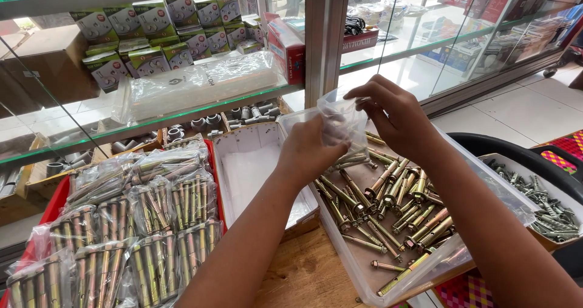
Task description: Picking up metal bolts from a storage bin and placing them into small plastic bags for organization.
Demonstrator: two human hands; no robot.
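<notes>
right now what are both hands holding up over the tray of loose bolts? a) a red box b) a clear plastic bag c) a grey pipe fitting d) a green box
b: the left hand and right hand both pinch a clear plastic bag above the tray of loose bolts.

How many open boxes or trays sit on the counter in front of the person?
3. An empty white box under the left hand, a tray of loose bolts below the right hand, and a box of grey screws far right. Others may be hidden.
</notes>
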